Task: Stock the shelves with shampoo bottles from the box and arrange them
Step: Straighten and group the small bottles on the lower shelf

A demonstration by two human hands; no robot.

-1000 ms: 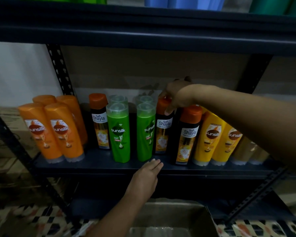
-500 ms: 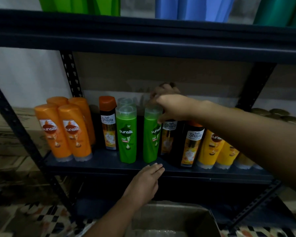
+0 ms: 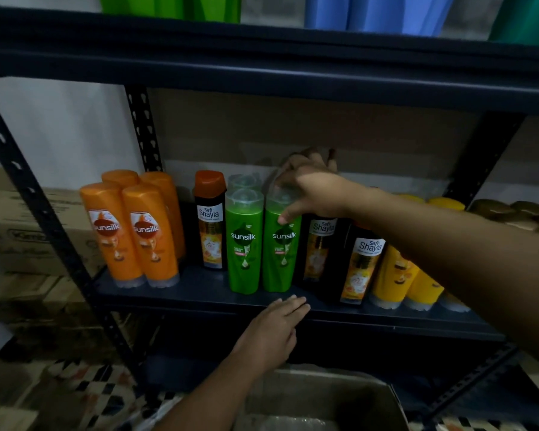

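Head view, our stock at frame centre: dark shelf (image 3: 199, 286) carrying orange bottles (image 3: 131, 234) at centre left, black Shayla bottles (image 3: 210, 225), two green Sunsilk bottles (image 3: 245, 241), yellow bottles (image 3: 395, 275) at right. Our right hand (image 3: 311, 188) grasps the cap of the right green bottle (image 3: 280, 244), thumb on its front. Our left hand (image 3: 274, 331), fingers straight, rests at the shelf edge. Cardboard box (image 3: 324, 396) at bottom centre.
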